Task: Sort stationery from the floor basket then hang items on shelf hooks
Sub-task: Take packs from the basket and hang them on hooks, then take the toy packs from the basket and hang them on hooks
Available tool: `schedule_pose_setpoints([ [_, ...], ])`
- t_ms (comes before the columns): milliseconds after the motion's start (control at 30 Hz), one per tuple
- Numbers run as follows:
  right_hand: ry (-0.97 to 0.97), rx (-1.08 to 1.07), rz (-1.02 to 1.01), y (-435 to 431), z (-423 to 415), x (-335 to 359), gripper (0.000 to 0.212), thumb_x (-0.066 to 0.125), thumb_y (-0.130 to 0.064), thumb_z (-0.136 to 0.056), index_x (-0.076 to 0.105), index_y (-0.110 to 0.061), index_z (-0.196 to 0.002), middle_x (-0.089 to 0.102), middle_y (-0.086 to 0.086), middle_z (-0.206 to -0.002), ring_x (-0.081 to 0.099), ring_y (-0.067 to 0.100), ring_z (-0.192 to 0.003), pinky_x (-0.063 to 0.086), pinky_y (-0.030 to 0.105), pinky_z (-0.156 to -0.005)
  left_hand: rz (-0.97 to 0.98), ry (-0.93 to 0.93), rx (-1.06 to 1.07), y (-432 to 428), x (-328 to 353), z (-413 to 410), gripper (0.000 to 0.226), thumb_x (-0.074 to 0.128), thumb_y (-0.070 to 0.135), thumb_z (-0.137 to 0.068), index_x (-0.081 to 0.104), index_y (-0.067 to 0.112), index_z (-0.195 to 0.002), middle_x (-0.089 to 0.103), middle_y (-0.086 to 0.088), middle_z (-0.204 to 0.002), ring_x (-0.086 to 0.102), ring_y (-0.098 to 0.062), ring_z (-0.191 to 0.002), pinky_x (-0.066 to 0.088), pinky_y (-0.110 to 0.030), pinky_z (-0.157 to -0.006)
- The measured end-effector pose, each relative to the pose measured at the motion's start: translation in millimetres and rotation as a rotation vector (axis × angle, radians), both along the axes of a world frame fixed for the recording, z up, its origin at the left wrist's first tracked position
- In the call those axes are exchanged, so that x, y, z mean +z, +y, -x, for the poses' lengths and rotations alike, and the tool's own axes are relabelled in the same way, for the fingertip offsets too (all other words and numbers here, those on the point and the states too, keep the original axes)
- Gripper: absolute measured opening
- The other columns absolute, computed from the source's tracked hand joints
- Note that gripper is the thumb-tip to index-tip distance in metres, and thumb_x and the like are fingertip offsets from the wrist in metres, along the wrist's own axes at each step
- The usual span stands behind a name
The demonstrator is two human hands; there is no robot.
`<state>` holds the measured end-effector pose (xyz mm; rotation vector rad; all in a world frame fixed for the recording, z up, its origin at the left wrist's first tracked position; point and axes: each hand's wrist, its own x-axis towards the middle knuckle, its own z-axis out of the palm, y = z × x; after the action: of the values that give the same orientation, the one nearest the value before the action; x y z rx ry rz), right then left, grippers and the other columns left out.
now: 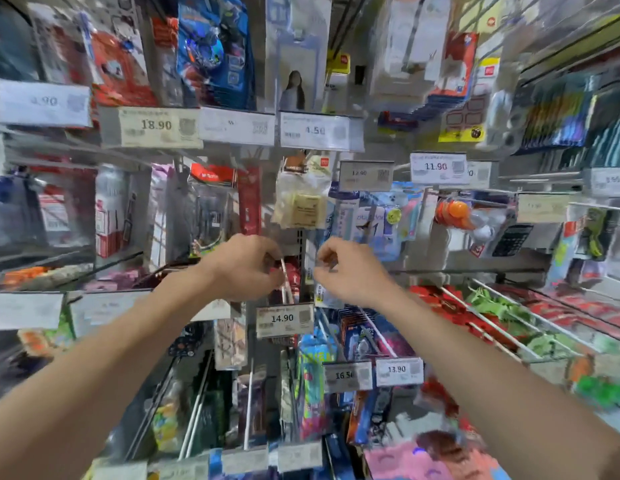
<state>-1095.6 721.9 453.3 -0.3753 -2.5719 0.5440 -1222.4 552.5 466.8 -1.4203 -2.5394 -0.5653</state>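
Left forearm (111, 358) and right forearm (492, 358) reach toward the hook display (301, 244). Left hand (246, 268) pinches the top of a red packet (294, 271), just above the 14.90 price tag (284, 320). Right hand (350, 271), just beside the packet, has its fingers curled on something blurred, so its grip cannot be told.

A red pack (292, 277) sits at the left hand (244, 268). The price tag (284, 320) just below the hands is white with black numbers. Above the hands is a pale yellow pack (303, 206). Up and right of the right hand (350, 271) are orange balls (455, 211)
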Motion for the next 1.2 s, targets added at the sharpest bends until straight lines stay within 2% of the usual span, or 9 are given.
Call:
schedule_pose_setpoints([
  [167, -0.208, 0.048, 0.014, -18.2, -11.1, 31.1, 0.028, 0.065, -0.026, -0.093, 0.062, -0.014, -0.118, 0.069, 0.005, -0.109, 0.065, 0.025, -0.097, 0.053, 0.042, -0.086, 0.129, -0.123, 0.046, -14.1, 25.8, -19.8, 0.034, 0.051, 0.047, -0.080, 0.066, 0.026, -0.103, 0.069, 0.001, -0.103, 0.069, -0.027, -0.096, 0.058, -0.039, -0.079],
  [300, -0.471, 0.137, 0.092, -50.1, -41.6, 60.5, 0.037, 0.067, -0.024, -0.094, 0.058, -0.007, -0.126, 0.068, 0.012, -0.113, 0.064, 0.029, -0.103, 0.050, 0.037, -0.082, 0.262, -0.278, 0.122, -49.5, 53.1, -59.8, 0.045, 0.059, 0.039, -0.095, 0.056, 0.019, -0.135, 0.053, -0.006, -0.143, 0.052, -0.028, -0.132, 0.048, -0.042, -0.103],
  [467, -0.628, 0.230, 0.143, -92.6, -95.9, 104.9, 0.037, 0.068, -0.030, -0.092, 0.058, -0.011, -0.123, 0.065, 0.009, -0.113, 0.063, 0.030, -0.100, 0.052, 0.042, -0.085, 0.271, -0.506, 0.152, -103.1, 97.9, -119.1, 0.033, 0.063, 0.031, -0.092, 0.063, 0.015, -0.121, 0.068, -0.009, -0.119, 0.065, -0.034, -0.111, 0.055, -0.044, -0.090],
  [567, -0.646, 0.294, 0.168, -107.6, -116.9, 108.9, 0.036, 0.068, -0.028, -0.092, 0.057, -0.012, -0.123, 0.061, 0.007, -0.111, 0.060, 0.027, -0.100, 0.050, 0.038, -0.086, 0.270, -0.582, 0.186, -124.8, 104.7, -152.3, 0.040, 0.064, 0.030, -0.096, 0.061, 0.014, -0.133, 0.067, -0.005, -0.127, 0.064, -0.027, -0.116, 0.051, -0.032, -0.096],
  [667, -0.697, 0.391, 0.145, -132.4, -141.4, 115.3, 0.033, 0.067, -0.023, -0.093, 0.060, -0.009, -0.121, 0.063, 0.011, -0.113, 0.059, 0.030, -0.103, 0.048, 0.040, -0.090, 0.224, -0.676, 0.272, -162.6, 103.4, -198.3, 0.043, 0.066, 0.032, -0.094, 0.060, 0.013, -0.132, 0.068, -0.005, -0.126, 0.065, -0.026, -0.116, 0.045, -0.024, -0.087],
  [833, -0.759, 0.636, 0.081, -188.8, -176.0, 108.2, 0.032, 0.069, -0.027, -0.091, 0.062, -0.009, -0.117, 0.066, 0.011, -0.112, 0.061, 0.029, -0.105, 0.047, 0.036, -0.090, 0.109, -0.822, 0.533, -233.4, 89.1, -290.9, 0.032, 0.068, 0.018, -0.091, 0.067, 0.012, -0.122, 0.071, -0.003, -0.107, 0.064, -0.017, -0.098, 0.042, -0.016, -0.079],
  [900, -0.816, 0.741, 0.018, -219.6, -189.5, 107.7, 0.039, 0.068, -0.032, -0.093, 0.060, -0.009, -0.124, 0.065, 0.011, -0.120, 0.060, 0.028, -0.111, 0.044, 0.033, -0.090, 0.089, -0.879, 0.651, -263.8, 82.7, -330.7, 0.034, 0.068, 0.021, -0.091, 0.065, 0.009, -0.123, 0.071, -0.007, -0.115, 0.066, -0.022, -0.104, 0.050, -0.028, -0.092],
  [1000, -0.879, 0.915, -0.046, -277.5, -211.8, 107.9, 0.043, 0.068, -0.032, -0.093, 0.058, -0.010, -0.129, 0.064, 0.009, -0.127, 0.059, 0.028, -0.118, 0.043, 0.032, -0.095, 0.059, -0.934, 0.845, -316.1, 78.6, -396.9, 0.036, 0.068, 0.024, -0.091, 0.065, 0.010, -0.123, 0.069, -0.004, -0.119, 0.067, -0.026, -0.108, 0.052, -0.040, -0.096],
  [1200, -0.923, 1.292, -0.181, -428.4, -289.6, 112.0, 0.034, 0.068, -0.024, -0.093, 0.061, -0.010, -0.123, 0.068, 0.007, -0.113, 0.067, 0.027, -0.096, 0.051, 0.026, -0.078, -0.244, -1.089, 1.306, -428.5, 64.5, -562.2, 0.069, 0.057, 0.052, -0.070, 0.065, 0.007, -0.122, 0.071, -0.014, -0.118, 0.067, -0.031, -0.108, 0.053, -0.039, -0.096],
])
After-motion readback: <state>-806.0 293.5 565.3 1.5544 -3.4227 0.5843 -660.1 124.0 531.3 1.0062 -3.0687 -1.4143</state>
